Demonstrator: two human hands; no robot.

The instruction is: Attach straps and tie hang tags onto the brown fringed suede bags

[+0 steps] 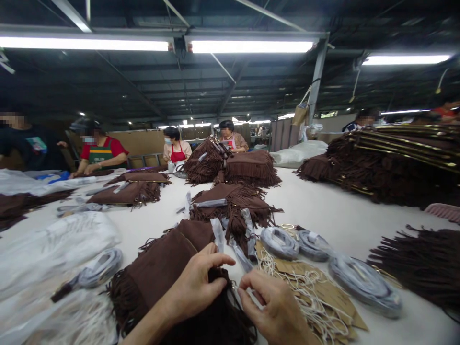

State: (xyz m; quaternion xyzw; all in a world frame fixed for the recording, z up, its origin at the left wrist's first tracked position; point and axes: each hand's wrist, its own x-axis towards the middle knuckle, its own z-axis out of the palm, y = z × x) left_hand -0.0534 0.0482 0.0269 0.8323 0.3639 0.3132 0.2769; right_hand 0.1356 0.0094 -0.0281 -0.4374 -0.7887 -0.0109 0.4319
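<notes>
A dark brown fringed bag [165, 261] lies on the white table right in front of me. Over its right side reaches my left hand [197, 275], index finger stretched out and thumb apart from it, near the bag's edge. Close by on the right, my right hand [271, 302] is closed in a pinch at that edge. A small shiny bit shows by its fingertips, too small to make out. Strips of greyish plastic wrap [218, 235] stick up just beyond the hands. Brown paper tags [323, 292] with white strings lie beside my right hand.
Coiled straps in plastic [362, 282] lie at right, near a dark fringed piece [424, 268]. Brown bags are stacked ahead [251, 167] and at far right [395, 158]. White plastic bags [64, 244] cover the left. Several people work across the table.
</notes>
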